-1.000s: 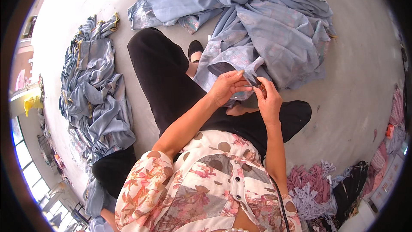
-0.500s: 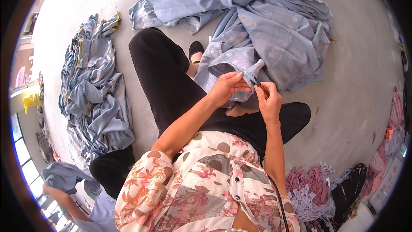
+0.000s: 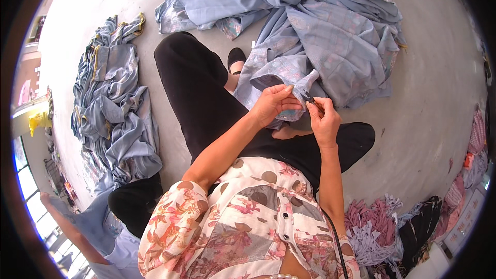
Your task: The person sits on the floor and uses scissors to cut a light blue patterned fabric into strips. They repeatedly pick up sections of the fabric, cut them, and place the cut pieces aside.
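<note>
My left hand pinches the edge of a blue-grey garment with a faint floral print, near an opening in the cloth. Just right of it, my right hand is closed round small dark thread snips, whose tips touch or nearly touch the fabric by my left fingertips. My fingers hide most of the snips' handle. The held part joins a large heap of the same blue-grey cloth beyond my hands.
On the left lies a long pile of blue-grey garments with yellow edging. Another person's arm handles cloth at lower left. Pink and lilac cloth strips are heaped at lower right. My black-trousered legs surround the work on the grey floor.
My hands stay almost where they were, with the snips shifted only slightly at the fabric. At lower left, the other person's arm and blue cloth have moved.
</note>
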`<state>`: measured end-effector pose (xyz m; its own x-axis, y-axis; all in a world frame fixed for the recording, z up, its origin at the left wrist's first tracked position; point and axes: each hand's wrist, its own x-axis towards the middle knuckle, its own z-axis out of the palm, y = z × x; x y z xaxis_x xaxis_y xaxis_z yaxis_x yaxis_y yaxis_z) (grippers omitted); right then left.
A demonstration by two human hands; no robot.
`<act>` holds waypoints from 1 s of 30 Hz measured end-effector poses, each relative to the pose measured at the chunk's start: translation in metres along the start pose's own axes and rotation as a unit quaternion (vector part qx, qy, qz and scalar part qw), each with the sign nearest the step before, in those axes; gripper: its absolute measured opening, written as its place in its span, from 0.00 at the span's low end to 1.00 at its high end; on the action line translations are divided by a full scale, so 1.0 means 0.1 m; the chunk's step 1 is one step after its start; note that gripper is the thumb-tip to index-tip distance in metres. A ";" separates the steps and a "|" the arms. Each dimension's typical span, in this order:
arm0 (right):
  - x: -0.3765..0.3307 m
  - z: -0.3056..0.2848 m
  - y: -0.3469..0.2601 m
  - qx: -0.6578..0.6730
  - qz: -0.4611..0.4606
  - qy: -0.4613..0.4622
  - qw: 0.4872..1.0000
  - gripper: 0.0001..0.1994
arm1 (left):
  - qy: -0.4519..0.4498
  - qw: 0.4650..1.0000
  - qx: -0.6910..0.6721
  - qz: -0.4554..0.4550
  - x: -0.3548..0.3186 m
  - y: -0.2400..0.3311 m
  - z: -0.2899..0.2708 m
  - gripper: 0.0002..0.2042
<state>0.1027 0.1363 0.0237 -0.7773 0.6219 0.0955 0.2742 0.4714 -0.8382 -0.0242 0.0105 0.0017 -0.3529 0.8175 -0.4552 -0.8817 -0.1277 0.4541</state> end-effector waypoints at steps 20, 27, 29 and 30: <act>-0.06 -0.07 -0.05 0.023 0.038 -0.012 0.999 0.10 | -0.020 0.994 0.100 0.027 -0.04 0.03 0.02 0.12; -0.05 -0.13 -0.06 -0.014 0.022 0.003 1.000 0.11 | -0.017 0.988 0.149 0.038 -0.05 0.02 0.02 0.14; -0.07 -0.13 -0.06 -0.016 0.024 0.007 1.000 0.10 | -0.020 0.986 0.159 0.037 -0.05 0.01 0.01 0.14; -0.08 -0.11 -0.04 -0.007 0.022 0.003 1.000 0.10 | -0.025 0.984 0.173 0.036 -0.05 0.01 0.02 0.15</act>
<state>0.1137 0.1361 0.0319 -0.7613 0.6455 0.0616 0.3157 0.4520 -0.8343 -0.0228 0.0072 0.0057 -0.3859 0.8415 -0.3781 -0.6928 0.0063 0.7211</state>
